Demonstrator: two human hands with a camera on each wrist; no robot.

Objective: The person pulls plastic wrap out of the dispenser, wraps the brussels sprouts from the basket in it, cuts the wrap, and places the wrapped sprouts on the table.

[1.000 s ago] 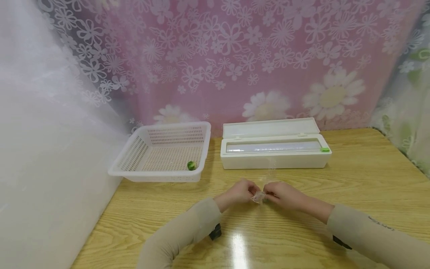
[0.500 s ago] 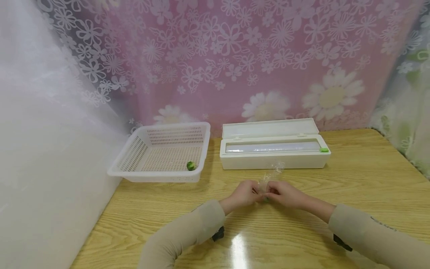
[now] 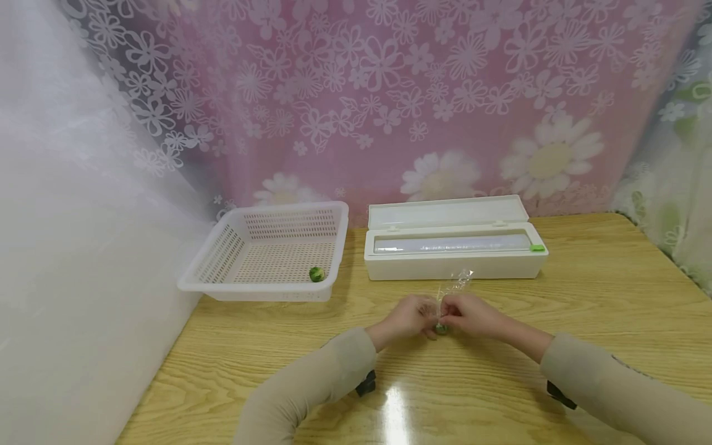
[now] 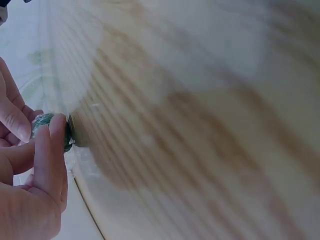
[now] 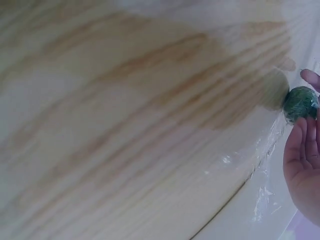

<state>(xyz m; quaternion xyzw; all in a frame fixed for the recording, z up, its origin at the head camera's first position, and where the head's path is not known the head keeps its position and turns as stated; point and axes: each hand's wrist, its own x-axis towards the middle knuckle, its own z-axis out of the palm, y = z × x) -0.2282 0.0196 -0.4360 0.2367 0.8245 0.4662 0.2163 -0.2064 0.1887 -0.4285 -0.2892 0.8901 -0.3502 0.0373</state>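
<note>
Both in close now: left hand and right hand pinching a green ball wrapped in clear film, down at the desk. Behind, the lidded white box stands open, a roll inside; the basket holds one loose green sprout, near its right front corner.

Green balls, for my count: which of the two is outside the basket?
The film-wrapped ball, between the left hand and right hand; the other ball lies in the white basket.
</note>
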